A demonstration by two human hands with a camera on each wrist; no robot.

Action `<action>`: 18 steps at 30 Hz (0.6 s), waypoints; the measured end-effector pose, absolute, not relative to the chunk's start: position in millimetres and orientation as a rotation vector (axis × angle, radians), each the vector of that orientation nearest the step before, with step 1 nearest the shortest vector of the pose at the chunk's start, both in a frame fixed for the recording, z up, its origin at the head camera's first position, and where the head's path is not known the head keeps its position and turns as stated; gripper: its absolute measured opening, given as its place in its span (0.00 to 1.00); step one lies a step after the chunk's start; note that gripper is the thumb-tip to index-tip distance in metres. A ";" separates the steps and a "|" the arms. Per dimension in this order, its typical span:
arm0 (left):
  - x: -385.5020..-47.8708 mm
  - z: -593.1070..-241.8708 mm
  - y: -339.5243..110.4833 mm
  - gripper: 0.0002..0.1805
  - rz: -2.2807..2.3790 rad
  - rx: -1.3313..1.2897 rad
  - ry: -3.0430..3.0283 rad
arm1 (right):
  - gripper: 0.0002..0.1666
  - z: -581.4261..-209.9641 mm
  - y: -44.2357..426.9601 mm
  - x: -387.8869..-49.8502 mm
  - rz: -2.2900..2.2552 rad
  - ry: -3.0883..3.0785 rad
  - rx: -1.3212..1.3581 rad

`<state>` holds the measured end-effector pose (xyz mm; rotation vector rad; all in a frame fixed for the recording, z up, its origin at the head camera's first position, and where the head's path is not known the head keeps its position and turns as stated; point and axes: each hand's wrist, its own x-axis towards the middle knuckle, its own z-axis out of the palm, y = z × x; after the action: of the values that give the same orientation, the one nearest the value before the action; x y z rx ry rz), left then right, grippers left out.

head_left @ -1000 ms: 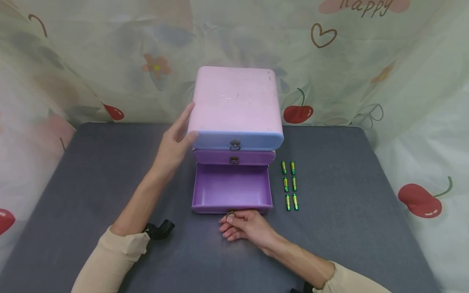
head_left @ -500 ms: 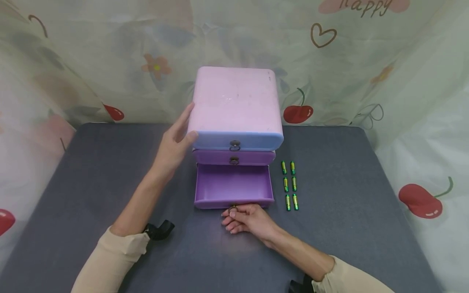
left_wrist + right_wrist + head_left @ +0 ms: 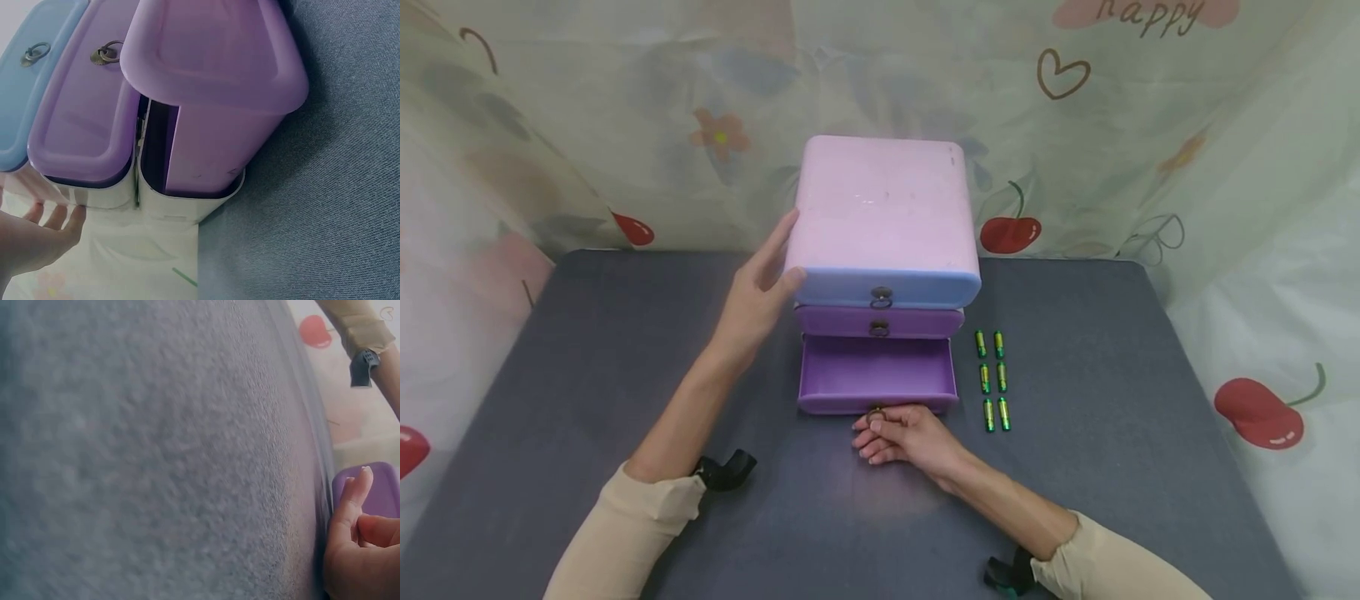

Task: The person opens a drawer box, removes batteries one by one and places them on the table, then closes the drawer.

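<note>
A small drawer cabinet (image 3: 883, 208) with a pink top stands mid-table. Its upper blue drawer (image 3: 835, 288) and middle purple drawer (image 3: 831, 322) are closed; the bottom purple drawer (image 3: 878, 371) is pulled partway out, with nothing visible inside. My left hand (image 3: 751, 304) rests against the cabinet's left side, fingers extended, thumb at the front corner. My right hand (image 3: 917, 442) pinches the ring pull (image 3: 876, 414) on the bottom drawer's front between thumb and index finger. In the right wrist view, the drawer's purple front (image 3: 384, 494) shows behind my fingers.
Several green batteries (image 3: 992, 379) lie in two columns on the grey table (image 3: 1112, 417), right of the cabinet. A patterned curtain (image 3: 880, 75) hangs behind and at both sides. Each forearm wears a black wrist mount (image 3: 726, 471).
The bottom drawer has slid inward, away from me, and my right hand has moved with it, still on the ring pull. My left hand has stayed in place.
</note>
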<state>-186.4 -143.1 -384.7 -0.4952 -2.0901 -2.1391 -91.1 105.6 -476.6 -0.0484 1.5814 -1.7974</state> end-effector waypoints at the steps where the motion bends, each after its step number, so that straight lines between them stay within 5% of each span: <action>1: -186.3 -384.8 -143.3 0.40 -2.142 -0.497 -2.091 | 0.16 -476.7 105.4 -92.0 -1.798 1.583 -0.049; 18: -186.0 -384.7 -142.9 0.43 -2.138 -0.501 -2.097 | 0.17 -478.6 102.9 -113.0 -1.813 1.628 -0.105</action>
<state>-186.0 -142.9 -384.7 -0.5009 -2.0967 -2.1380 -113.0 102.9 -478.6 -0.1047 1.6281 -1.8129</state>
